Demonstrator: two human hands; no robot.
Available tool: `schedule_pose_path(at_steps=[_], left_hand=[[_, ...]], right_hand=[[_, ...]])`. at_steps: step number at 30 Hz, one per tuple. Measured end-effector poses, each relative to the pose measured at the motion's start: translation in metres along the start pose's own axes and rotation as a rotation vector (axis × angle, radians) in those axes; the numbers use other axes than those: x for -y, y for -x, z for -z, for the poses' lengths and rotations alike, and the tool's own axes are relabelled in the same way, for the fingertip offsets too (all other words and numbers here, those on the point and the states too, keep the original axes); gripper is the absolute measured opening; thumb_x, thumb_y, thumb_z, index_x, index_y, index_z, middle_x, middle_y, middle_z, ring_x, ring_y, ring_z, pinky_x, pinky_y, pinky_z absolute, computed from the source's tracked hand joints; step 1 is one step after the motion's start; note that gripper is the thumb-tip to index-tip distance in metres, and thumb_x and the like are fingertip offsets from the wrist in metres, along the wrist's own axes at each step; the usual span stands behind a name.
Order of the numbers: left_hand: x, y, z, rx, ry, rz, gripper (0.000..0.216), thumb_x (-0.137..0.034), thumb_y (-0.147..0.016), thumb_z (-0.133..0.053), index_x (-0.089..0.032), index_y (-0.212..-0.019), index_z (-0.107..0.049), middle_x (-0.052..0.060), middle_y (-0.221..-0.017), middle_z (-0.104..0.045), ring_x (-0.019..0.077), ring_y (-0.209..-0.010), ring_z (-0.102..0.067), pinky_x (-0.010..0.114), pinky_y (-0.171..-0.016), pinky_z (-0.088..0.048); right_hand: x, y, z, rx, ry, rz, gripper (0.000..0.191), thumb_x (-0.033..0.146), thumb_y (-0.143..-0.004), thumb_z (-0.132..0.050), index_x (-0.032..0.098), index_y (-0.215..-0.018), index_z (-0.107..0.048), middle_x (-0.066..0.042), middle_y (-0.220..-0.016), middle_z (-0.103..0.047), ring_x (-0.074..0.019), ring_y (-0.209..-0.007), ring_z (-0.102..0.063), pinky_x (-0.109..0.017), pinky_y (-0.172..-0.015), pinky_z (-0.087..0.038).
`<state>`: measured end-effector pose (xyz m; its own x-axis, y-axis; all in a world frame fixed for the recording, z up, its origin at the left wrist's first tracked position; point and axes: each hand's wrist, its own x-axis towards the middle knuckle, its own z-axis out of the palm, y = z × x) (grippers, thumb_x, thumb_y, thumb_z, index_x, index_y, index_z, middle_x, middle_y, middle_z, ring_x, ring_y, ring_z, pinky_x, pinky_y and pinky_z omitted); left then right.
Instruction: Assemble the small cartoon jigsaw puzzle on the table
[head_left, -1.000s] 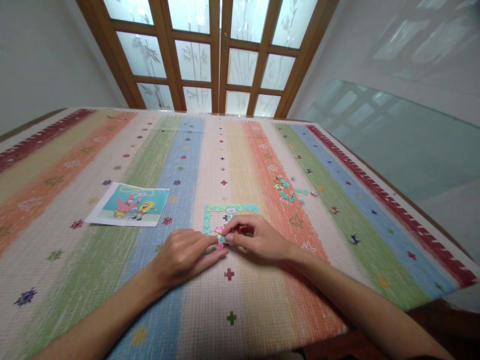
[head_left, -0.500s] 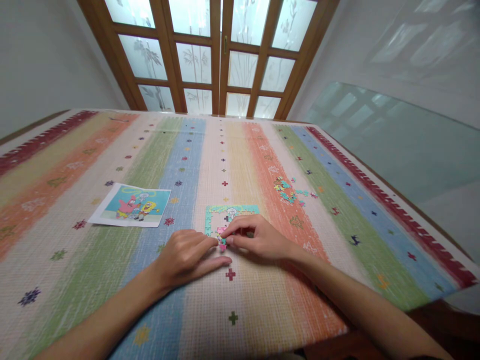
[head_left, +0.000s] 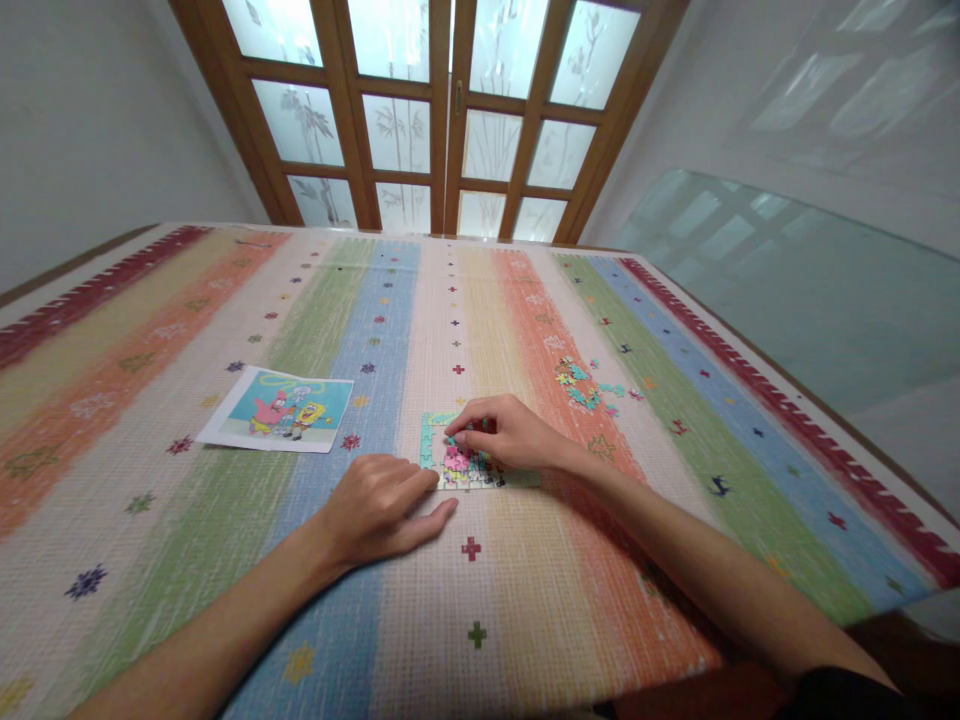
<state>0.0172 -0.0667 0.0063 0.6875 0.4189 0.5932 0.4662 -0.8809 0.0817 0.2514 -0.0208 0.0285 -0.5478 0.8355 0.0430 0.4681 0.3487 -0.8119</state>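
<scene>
A small jigsaw puzzle (head_left: 427, 442), partly put together, lies flat on the striped tablecloth in front of me. Its turquoise border shows at the left, and pink and yellow pieces fill its lower part. My right hand (head_left: 511, 432) is over the puzzle, thumb and forefinger pinching a small turquoise puzzle piece (head_left: 451, 441) above the pink area. The right side of the puzzle is hidden under this hand. At the lower left corner rests my left hand (head_left: 381, 505), its fingertips touching the border and its thumb spread away, holding nothing.
A printed cartoon picture (head_left: 291, 408) on white paper lies to the left. Several loose puzzle pieces (head_left: 583, 398) are scattered to the right, beyond my right hand. The striped tablecloth (head_left: 469, 590) covers the table, and a wooden glass-paned door (head_left: 444, 150) stands behind it.
My right hand has moved up from the puzzle's lower edge to above its middle, with a puzzle piece pinched. The pink pieces are now uncovered. My left hand stays at the corner.
</scene>
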Motion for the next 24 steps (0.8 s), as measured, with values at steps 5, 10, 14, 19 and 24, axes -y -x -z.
schedule_pose_path(at_steps=[5,10,14,19,24], left_hand=[[0.0,0.0002,-0.0001,0.013,-0.021,-0.011,0.03,-0.04,-0.101,-0.051,-0.018,-0.09,-0.067,-0.002,-0.055,-0.061,0.0157,-0.045,-0.056,0.03,-0.045,-0.039],[0.0002,0.0001,-0.0002,0.063,-0.035,-0.008,0.034,-0.043,-0.102,-0.045,-0.017,-0.101,-0.067,-0.002,-0.054,-0.06,0.017,-0.044,-0.057,0.031,-0.044,-0.039],[0.0006,-0.0006,-0.0011,0.107,-0.023,0.006,0.036,-0.044,-0.102,-0.045,-0.017,-0.102,-0.067,-0.002,-0.054,-0.061,0.0173,-0.044,-0.058,0.03,-0.043,-0.038],[0.0004,0.0004,-0.002,0.138,-0.014,0.019,0.036,-0.045,-0.101,-0.046,-0.017,-0.1,-0.068,-0.001,-0.054,-0.062,0.0182,-0.045,-0.06,0.031,-0.044,-0.04],[-0.0005,0.001,-0.0013,0.145,-0.007,0.023,0.035,-0.044,-0.101,-0.046,-0.017,-0.101,-0.068,-0.001,-0.057,-0.064,0.0177,-0.046,-0.061,0.03,-0.045,-0.041]], right_hand=[[-0.0014,-0.0063,0.0,0.056,0.073,0.049,0.022,0.009,-0.089,-0.063,0.021,-0.096,-0.079,-0.002,-0.088,-0.074,-0.0141,-0.077,-0.062,-0.028,-0.072,-0.046],[-0.0049,-0.0059,-0.0007,0.049,0.119,0.103,0.019,0.011,-0.091,-0.064,0.02,-0.097,-0.079,-0.003,-0.088,-0.074,-0.0141,-0.078,-0.062,-0.028,-0.074,-0.046],[-0.0058,-0.0059,-0.0022,0.045,0.138,0.142,0.019,0.01,-0.092,-0.064,0.02,-0.098,-0.079,-0.003,-0.093,-0.075,-0.0145,-0.084,-0.064,-0.028,-0.079,-0.047],[-0.0031,-0.0062,-0.0028,0.064,0.224,0.208,0.018,0.008,-0.093,-0.064,0.018,-0.1,-0.078,-0.005,-0.093,-0.073,-0.0154,-0.087,-0.064,-0.028,-0.082,-0.046],[0.0001,-0.0035,-0.0063,0.046,0.294,0.189,0.018,0.01,-0.094,-0.063,0.017,-0.102,-0.077,-0.007,-0.094,-0.07,-0.0164,-0.087,-0.063,-0.029,-0.081,-0.047]])
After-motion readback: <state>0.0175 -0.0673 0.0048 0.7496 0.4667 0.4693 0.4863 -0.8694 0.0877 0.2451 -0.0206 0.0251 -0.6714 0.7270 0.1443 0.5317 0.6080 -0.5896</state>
